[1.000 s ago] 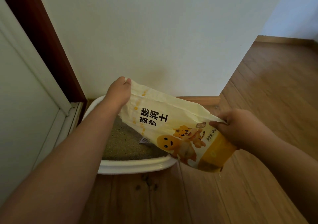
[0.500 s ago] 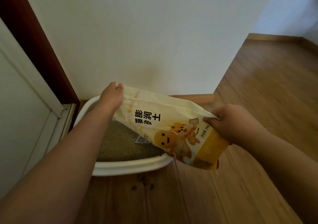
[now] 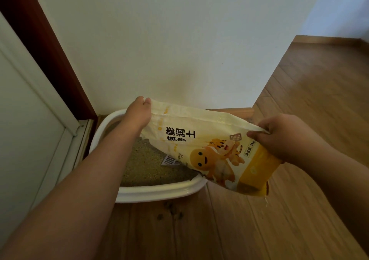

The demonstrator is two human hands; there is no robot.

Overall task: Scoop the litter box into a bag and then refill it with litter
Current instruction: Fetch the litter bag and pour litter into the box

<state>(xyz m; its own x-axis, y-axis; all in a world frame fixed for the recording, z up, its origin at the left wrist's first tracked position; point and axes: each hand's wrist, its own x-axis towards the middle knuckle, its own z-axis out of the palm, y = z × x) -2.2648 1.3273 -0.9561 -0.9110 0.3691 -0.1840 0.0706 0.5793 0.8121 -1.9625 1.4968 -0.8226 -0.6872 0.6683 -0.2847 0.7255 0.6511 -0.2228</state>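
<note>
A cream and yellow litter bag [image 3: 209, 150] with a cartoon tiger print hangs tipped over the white litter box [image 3: 159, 192] on the floor. My left hand [image 3: 139, 114] grips the bag's far corner above the box. My right hand [image 3: 279, 138] pinches the bag's near upper edge, to the right of the box. Grey-tan litter [image 3: 145, 166] fills the tray. A pale slotted scoop [image 3: 169, 160] lies on the litter, half hidden under the bag. Which end of the bag is open is hidden.
The box sits in a corner between a white wall [image 3: 179, 50] and a white door with a dark red frame [image 3: 40, 46]. Wooden floor [image 3: 299, 100] stretches to the right and front. A few dark specks [image 3: 171, 212] lie before the box.
The view has shifted slightly; both hands keep their hold on the bag, which stays tipped over the box in much the same pose.
</note>
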